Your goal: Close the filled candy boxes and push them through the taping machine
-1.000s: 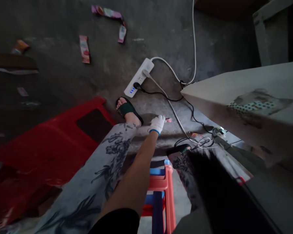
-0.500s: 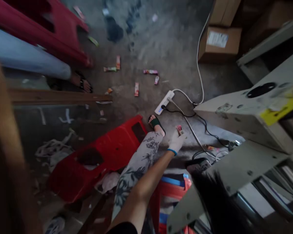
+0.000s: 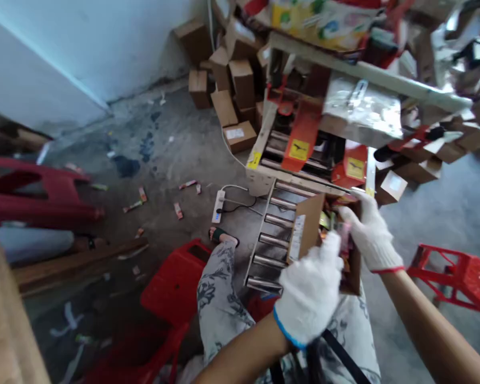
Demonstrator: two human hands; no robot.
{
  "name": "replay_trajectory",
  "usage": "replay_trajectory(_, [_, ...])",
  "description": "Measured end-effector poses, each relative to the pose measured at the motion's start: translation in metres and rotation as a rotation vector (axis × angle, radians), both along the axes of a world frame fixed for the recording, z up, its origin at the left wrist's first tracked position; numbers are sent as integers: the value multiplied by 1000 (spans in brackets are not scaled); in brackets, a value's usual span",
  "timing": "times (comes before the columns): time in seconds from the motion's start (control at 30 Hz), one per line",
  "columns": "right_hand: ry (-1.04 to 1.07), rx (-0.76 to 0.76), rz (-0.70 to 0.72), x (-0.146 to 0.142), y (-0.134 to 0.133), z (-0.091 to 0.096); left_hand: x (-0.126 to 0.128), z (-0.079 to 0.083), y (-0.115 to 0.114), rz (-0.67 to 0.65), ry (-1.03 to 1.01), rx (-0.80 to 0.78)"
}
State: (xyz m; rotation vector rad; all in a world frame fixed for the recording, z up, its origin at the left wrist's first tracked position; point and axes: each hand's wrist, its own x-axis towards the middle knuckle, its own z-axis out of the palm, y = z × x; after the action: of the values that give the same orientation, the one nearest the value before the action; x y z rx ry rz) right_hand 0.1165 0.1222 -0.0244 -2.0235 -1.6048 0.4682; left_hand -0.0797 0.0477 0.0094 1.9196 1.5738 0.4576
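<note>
My left hand, in a white glove with a blue cuff, is closed around a small pink packet and holds it at the mouth of an open cardboard box. My right hand, in a white glove with a red cuff, grips the far right side of that box. The box rests on the metal rollers of a conveyor, above my lap. Coloured packets show inside the box, partly hidden by my hands.
A taping machine with orange parts stands behind the rollers. Stacked cardboard boxes line the wall. A white power strip and scattered packets lie on the concrete floor. Red plastic stools stand right and left.
My view has swung up from the floor to the conveyor. My left hand rose from the floor with the pink packet and now holds it at the box; my right hand has come into view.
</note>
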Motion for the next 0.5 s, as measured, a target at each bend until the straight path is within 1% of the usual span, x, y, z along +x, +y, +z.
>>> replay_trajectory(0.07, [57,-30,-13,1,8,-1,21,3,-1,64,266,-14])
replay_trajectory(0.13, [192,-90,7,8,9,-1,34,9,-2,61,445,-15])
replay_trajectory(0.2, [489,-169,111,25,2,-5,40,16,-4,53,522,1])
replay_trajectory(0.27, [838,-192,232,57,-7,-18,38,19,-5,125,514,68])
replay_trajectory(0.3, [952,-174,246,78,-11,-31,36,17,-3,174,496,129])
replay_trajectory(0.33, [988,-151,195,101,-13,-47,34,13,2,195,480,200])
replay_trajectory(0.37, [929,-161,97,127,-13,-68,34,8,7,175,472,264])
replay_trajectory(0.4, [812,-218,-26,153,-13,-92,36,2,14,120,478,312])
replay_trajectory(0.43, [678,-316,-144,179,-11,-119,41,-4,21,46,498,332])
replay_trajectory(0.47, [563,-435,-233,204,-9,-149,48,-8,28,-29,531,312])
replay_trajectory(0.5, [490,-551,-289,225,-7,-179,59,-11,35,-89,567,264])
